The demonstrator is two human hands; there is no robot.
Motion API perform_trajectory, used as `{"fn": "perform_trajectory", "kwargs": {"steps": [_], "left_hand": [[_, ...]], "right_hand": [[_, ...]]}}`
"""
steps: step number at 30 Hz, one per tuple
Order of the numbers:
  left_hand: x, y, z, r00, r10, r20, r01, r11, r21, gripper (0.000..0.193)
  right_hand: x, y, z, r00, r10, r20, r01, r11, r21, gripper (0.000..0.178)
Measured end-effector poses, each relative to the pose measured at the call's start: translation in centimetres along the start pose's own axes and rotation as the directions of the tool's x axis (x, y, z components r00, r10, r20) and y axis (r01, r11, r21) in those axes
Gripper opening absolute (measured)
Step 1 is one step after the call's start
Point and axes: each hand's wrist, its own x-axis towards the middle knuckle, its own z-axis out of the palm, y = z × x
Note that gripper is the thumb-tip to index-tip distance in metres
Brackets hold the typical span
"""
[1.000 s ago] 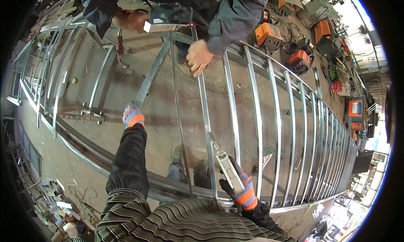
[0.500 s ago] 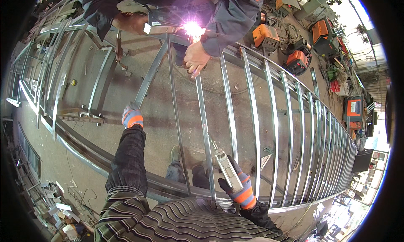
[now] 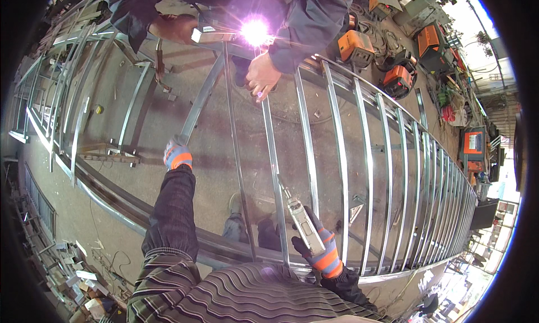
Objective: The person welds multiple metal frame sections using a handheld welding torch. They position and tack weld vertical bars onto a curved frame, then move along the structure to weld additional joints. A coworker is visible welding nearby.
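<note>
My left hand (image 3: pixel 178 156), in a grey and orange glove, is closed around the near end of a flat metal bar (image 3: pixel 201 104) that slants up toward the far rail. My right hand (image 3: pixel 325 254), gloved alike, grips a silver box-shaped tool (image 3: pixel 305 224) with a thin tip, alongside a square metal tube (image 3: pixel 273 171) of the frame. At the far rail, a co-worker's bare hand (image 3: pixel 262 76) holds the top of that tube. A bright welding arc (image 3: pixel 255 33) glares just above it and hides the joint. The co-worker's other hand (image 3: pixel 174 30) is beside a short metal piece (image 3: pixel 210 36).
Evenly spaced metal tubes (image 3: pixel 368 154) run between the rails to the right. Orange welding machines (image 3: pixel 355 46) and coiled cables stand beyond the far rail. More metal frames (image 3: pixel 62 104) lie at left, with scrap pieces (image 3: pixel 84 283) at lower left.
The welding arc glows larger and brighter than before. Both of my hands and the co-worker's hands keep nearly the same places.
</note>
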Motion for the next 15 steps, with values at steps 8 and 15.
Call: {"fn": "perform_trajectory", "kwargs": {"steps": [8, 15], "left_hand": [[-0.08, 0.06, 0.14, 0.998, 0.004, -0.06, -0.004, 1.0, 0.001, 0.054], [-0.07, 0.02, 0.33, 0.995, 0.017, -0.096, -0.018, 1.0, -0.006, 0.055]], "right_hand": [[-0.07, 0.26, 0.25, 1.0, -0.01, -0.013, 0.01, 1.0, -0.012, 0.084], [0.14, -0.52, 0.11, 1.0, 0.026, -0.013, -0.026, 1.0, -0.015, 0.08]]}}
